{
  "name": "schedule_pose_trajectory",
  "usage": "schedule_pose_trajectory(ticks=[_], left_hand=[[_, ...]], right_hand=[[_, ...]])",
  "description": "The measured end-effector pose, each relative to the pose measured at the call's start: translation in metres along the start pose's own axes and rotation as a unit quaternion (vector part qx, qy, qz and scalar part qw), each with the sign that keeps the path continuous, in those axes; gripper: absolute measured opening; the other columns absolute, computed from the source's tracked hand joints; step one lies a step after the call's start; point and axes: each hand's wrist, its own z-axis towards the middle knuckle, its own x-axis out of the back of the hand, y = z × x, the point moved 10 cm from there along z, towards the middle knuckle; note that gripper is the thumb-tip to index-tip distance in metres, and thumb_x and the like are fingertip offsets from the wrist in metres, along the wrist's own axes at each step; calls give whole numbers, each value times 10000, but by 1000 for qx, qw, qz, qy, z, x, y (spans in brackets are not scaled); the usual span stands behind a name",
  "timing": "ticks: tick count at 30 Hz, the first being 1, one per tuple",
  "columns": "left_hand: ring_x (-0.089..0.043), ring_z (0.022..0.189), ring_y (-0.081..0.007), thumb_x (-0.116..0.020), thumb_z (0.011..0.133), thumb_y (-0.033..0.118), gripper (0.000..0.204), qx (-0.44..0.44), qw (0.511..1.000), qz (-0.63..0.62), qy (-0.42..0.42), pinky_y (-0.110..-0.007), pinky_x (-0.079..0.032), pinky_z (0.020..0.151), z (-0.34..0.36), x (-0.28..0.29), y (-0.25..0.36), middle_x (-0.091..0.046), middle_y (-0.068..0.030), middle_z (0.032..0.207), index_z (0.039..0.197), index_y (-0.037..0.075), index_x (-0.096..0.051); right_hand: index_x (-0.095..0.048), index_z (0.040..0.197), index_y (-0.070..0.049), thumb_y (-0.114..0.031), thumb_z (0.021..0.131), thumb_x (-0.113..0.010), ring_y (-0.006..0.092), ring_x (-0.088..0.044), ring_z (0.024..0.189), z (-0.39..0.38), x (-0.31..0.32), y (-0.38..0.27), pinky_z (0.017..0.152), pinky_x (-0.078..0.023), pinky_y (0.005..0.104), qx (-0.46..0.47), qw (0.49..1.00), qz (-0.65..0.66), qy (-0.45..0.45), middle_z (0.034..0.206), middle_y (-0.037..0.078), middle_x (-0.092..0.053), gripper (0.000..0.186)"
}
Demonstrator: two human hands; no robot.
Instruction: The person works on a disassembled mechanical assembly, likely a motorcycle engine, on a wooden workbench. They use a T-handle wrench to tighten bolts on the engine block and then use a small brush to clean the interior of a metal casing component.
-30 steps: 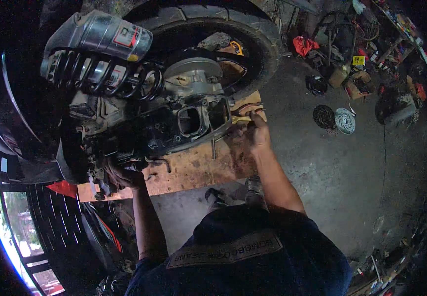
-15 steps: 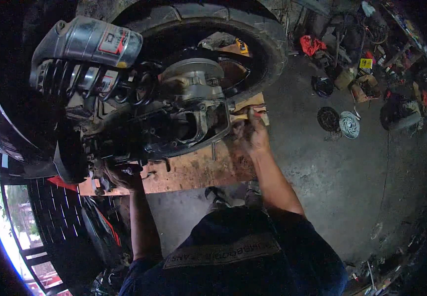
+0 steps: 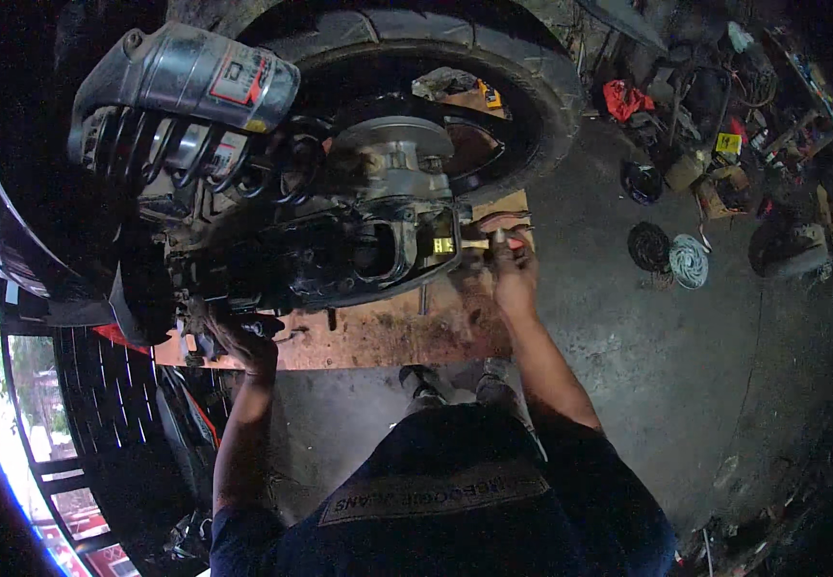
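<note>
A motorcycle's dark engine casing (image 3: 330, 260) with a rectangular opening lies over a stained wooden board (image 3: 359, 341), below a black coil shock (image 3: 186, 154) and silver canister (image 3: 214, 82). My left hand (image 3: 243, 337) is closed at the casing's left end around something dark and metallic that I cannot make out. My right hand (image 3: 515, 271) is closed on a yellow-and-red handled tool (image 3: 479, 242) at the casing's right end; part of the yellow shows inside the opening there. A large wheel with a black tyre (image 3: 556, 96) fills the top, behind the casing.
Two brake discs (image 3: 688, 262) lie on the concrete floor (image 3: 628, 365) at right, near a red bag (image 3: 626, 99), a cardboard box (image 3: 724, 197) and scattered parts. A dark slatted gate (image 3: 99, 394) stands at lower left. My shoes (image 3: 421, 385) show below the board.
The casing and wheel appear slightly further right in the view. My left forearm has swung left at its lower end. More yellow now shows in the casing's right opening, beside my right hand.
</note>
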Motion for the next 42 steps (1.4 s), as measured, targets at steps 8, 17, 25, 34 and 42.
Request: schedule_pose_trajectory(ticks=[8,17,25,34,42], left_hand=[[-370,1310,-455,-764,703,421,920,-11,1000,25,0,-538,-252,1102,6,-2,16,-431,-261,1371,1382,-44,-354],[-387,1298,-443,-722,730,464,893,-5,1000,28,12,-536,-253,1099,9,-6,28,-442,-251,1360,1374,-41,-365],[-401,1287,-432,-685,755,502,874,7,999,31,19,-535,-253,1096,5,-10,31,-452,-242,1351,1368,-38,-375],[-417,1275,-420,-644,782,545,858,35,999,-4,22,-533,-254,1092,14,-12,40,-464,-232,1340,1360,-35,-386],[-434,1256,-419,-478,879,579,735,-6,998,31,59,-590,-237,1076,34,-11,75,-489,-223,1332,1301,-21,-441]], right_hand=[[-592,1053,-52,-268,890,-697,181,-595,793,-10,-12,6,671,-501,345,-85,992,88,-38,873,57,-601,290],[-582,1049,-34,-290,924,-643,172,-607,793,9,1,8,742,-487,318,-94,984,150,-24,851,57,-631,292],[-573,1117,6,-137,939,-585,161,-587,875,-49,-20,37,784,-477,312,83,935,-277,-203,1016,109,-619,229],[-582,1090,-31,-190,931,-631,170,-611,794,-26,53,-92,683,-506,333,167,969,4,182,967,92,-629,231],[-583,973,-29,-220,922,-629,186,-618,715,-69,-14,-227,609,-509,296,379,924,28,42,889,94,-641,202]])
